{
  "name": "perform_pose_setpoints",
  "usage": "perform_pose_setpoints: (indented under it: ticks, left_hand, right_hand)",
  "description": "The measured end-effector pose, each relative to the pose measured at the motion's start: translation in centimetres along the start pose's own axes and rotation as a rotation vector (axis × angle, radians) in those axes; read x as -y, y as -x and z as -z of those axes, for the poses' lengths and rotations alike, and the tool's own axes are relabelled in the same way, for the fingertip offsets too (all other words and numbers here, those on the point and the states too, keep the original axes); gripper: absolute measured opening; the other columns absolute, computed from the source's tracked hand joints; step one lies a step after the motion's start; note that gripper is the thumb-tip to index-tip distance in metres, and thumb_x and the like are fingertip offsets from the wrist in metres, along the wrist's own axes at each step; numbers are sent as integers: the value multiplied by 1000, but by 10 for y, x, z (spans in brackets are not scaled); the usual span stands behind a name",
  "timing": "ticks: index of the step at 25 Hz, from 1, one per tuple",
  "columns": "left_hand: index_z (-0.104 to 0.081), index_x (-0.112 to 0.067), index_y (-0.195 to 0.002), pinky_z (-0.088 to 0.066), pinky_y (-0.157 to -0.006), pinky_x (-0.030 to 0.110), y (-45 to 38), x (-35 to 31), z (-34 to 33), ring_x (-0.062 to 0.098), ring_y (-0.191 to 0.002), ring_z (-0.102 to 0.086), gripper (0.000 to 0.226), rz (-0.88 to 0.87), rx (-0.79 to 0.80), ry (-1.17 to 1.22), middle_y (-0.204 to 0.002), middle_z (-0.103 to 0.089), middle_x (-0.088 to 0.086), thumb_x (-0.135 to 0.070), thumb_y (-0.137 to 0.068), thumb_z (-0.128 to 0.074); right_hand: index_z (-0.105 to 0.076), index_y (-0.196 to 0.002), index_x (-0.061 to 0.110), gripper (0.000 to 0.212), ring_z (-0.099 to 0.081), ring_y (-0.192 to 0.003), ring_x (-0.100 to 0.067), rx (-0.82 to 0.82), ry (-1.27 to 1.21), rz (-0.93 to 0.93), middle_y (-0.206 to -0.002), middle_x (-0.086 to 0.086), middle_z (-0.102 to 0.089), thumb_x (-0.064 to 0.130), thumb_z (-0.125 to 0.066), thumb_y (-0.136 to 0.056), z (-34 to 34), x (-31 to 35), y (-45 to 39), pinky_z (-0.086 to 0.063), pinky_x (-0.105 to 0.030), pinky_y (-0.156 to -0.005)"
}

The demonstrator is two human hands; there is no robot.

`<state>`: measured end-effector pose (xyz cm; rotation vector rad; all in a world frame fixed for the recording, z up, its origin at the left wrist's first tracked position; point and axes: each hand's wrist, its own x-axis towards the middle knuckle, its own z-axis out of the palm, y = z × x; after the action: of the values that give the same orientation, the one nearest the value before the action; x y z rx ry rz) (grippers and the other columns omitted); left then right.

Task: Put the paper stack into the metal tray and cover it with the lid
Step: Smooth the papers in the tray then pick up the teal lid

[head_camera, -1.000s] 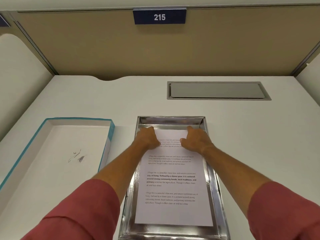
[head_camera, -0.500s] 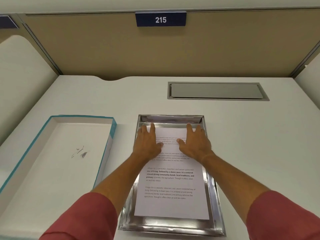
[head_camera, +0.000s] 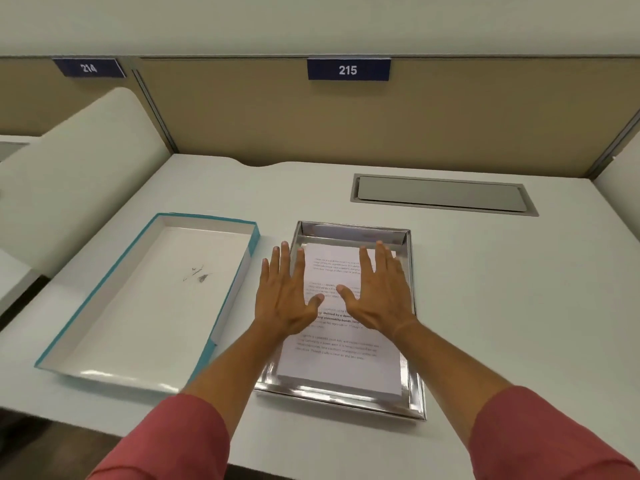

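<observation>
A stack of white printed paper (head_camera: 341,367) lies flat inside the shiny metal tray (head_camera: 414,393) in the middle of the desk. Over the far half of the tray, my left hand (head_camera: 285,296) and my right hand (head_camera: 381,292) are spread flat with fingers apart, holding nothing. The left hand reaches over the tray's left rim. The lid (head_camera: 145,306), white inside with a teal outer edge, lies upturned on the desk to the left of the tray.
A grey cable flap (head_camera: 440,194) is set into the white desk (head_camera: 502,306) behind the tray. A tan partition (head_camera: 346,126) with the number plate 215 closes the back. A rounded white divider (head_camera: 76,188) stands on the left.
My hands went from curled fingers pressing on the paper's far end to flat, spread palms. They have drawn apart, and the view has pulled back.
</observation>
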<state>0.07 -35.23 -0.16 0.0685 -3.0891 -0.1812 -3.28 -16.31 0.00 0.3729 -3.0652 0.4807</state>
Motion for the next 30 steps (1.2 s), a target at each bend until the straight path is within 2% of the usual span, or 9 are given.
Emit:
perform_pose_setpoints:
  ticks: [3,11,22,27,30]
  left_hand:
    - [16,-22,-152,8,-121,51,23,10,9,32,-148,19,96,49,-12,-30,-161,21,12,-70,-84,-33]
    - [9,-17,-153,7,-120,50,51,56,31,34,-149,16,95,113,-42,-69,-162,16,15,-69,-85,-32]
    - [6,-16,-154,10,-118,49,39,133,16,35,-149,13,95,26,17,-62,-162,13,15,-67,-85,-36]
    - [-3,-12,-154,-1,-120,48,31,148,8,35,-150,4,90,18,98,-4,-163,2,16,-59,-88,-41]
    - [-11,-10,-153,-14,-120,45,28,149,1,35,-150,-6,83,58,163,39,-163,-6,17,-50,-90,-47]
  right_hand:
    - [-6,-157,16,95,3,-153,-33,-1,26,47,-166,-16,1,72,-33,-85,1,14,13,4,-45,-122]
    - [-5,-157,17,95,5,-153,-33,-27,62,95,-166,-17,3,73,-28,-85,0,70,29,5,-47,-122]
    - [0,-157,18,94,8,-153,-33,-42,114,-38,-165,-16,8,73,-29,-86,-29,140,26,6,-47,-123]
    - [-1,-157,18,94,7,-153,-33,-62,110,-100,-165,-16,6,72,-31,-86,-34,153,26,7,-47,-122]
    - [0,-157,19,94,8,-153,-33,-48,118,-128,-165,-15,8,72,-31,-87,-35,152,27,9,-45,-121]
